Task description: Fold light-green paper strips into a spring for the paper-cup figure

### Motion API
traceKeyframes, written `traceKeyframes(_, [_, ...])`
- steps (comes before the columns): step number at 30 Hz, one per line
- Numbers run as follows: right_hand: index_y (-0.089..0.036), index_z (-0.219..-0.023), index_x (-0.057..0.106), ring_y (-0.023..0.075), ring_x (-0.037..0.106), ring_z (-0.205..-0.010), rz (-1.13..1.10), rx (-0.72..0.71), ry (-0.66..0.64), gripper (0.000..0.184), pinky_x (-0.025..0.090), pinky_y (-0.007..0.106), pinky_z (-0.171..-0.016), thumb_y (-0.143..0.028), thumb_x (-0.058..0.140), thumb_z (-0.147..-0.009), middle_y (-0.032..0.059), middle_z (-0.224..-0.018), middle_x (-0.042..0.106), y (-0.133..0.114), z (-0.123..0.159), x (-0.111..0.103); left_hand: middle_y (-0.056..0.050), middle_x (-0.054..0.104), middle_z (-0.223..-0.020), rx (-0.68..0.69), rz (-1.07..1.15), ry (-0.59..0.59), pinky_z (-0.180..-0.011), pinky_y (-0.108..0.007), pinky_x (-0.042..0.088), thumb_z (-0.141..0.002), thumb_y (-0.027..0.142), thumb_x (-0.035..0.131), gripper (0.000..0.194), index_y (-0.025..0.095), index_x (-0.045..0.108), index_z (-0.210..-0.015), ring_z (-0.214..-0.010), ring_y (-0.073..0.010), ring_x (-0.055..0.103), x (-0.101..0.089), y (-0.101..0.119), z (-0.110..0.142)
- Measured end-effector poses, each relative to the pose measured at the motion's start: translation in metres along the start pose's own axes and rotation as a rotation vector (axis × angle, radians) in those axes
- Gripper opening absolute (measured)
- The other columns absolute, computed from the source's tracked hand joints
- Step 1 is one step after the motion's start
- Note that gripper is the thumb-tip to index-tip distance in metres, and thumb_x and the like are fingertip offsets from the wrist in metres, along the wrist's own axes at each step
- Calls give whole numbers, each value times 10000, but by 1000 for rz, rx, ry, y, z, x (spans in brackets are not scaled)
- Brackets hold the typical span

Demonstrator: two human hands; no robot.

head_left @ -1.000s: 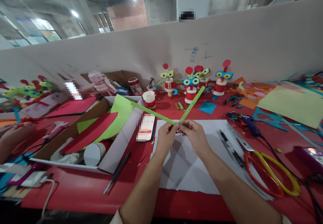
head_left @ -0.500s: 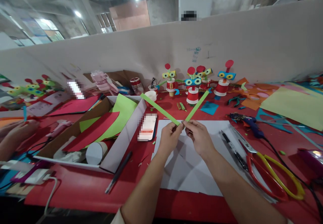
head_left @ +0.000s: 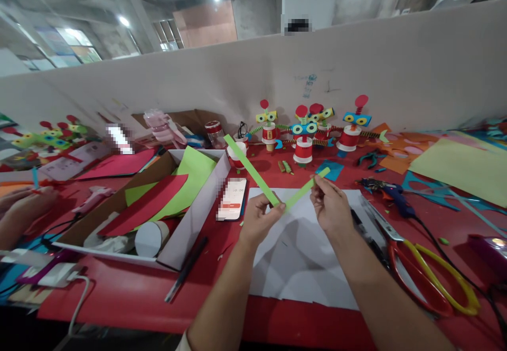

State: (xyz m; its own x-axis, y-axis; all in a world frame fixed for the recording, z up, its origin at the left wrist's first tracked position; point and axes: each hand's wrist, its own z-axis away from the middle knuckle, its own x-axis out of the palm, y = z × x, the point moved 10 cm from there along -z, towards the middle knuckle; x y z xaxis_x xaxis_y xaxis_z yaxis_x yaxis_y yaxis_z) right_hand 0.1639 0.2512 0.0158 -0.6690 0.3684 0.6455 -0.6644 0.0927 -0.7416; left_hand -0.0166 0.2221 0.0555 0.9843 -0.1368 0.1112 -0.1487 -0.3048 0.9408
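Note:
Two green paper strips meet in a V above the white paper (head_left: pixel 301 266). My left hand (head_left: pixel 259 219) pinches them where they join, its thumb on top. The left green paper strip (head_left: pixel 251 170) slants up toward the paper cup (head_left: pixel 237 154). My right hand (head_left: pixel 332 203) has its fingers closed around the outer part of the right green paper strip (head_left: pixel 299 195), close to its far end. Whether the strips are glued or folded at the join, I cannot tell.
An open box (head_left: pixel 194 224) of coloured paper stands left, beside a phone (head_left: pixel 233 198). Scissors (head_left: pixel 428 272), a pen (head_left: pixel 370 240) and a glue gun (head_left: pixel 392 195) lie right. Several paper-cup robots (head_left: pixel 304 148) line the back. Another person's hand (head_left: pixel 27 206) works at far left.
My right hand has left the join and slid outward along the right strip, which now lies lower. My left hand stays at the join, with the left strip tilted more steeply.

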Motion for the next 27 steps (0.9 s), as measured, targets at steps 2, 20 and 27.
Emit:
traceKeyframes(2, [-155, -572, 623, 27, 420, -429, -46, -3, 49, 200, 303, 137, -363, -192, 810, -514, -66, -471, 515, -3, -2, -6, 28, 409, -531, 21, 117, -42, -528, -278, 254, -710, 288, 685, 238, 181, 550, -545, -537, -105, 332, 2, 1, 1])
traceKeyframes(20, [-195, -890, 669, 100, 482, -530, 499, -172, -487, 256, 363, 222, -482, -403, 687, -742, -36, -612, 550, 15, 37, 51, 18, 549, -554, -162, 284, 368, -597, -260, 350, -629, 362, 791, 255, 171, 638, -561, -573, -97, 449, -23, -32, -2])
traceKeyframes(27, [-213, -814, 651, 140, 537, -631, 764, -337, -581, 165, 445, 257, -599, -374, 624, -830, -13, -676, 588, 22, 48, 59, 36, 488, -537, -311, 282, 379, -602, -260, 352, -534, 364, 829, 276, 155, 651, -563, -586, -98, 428, -16, -55, 3])
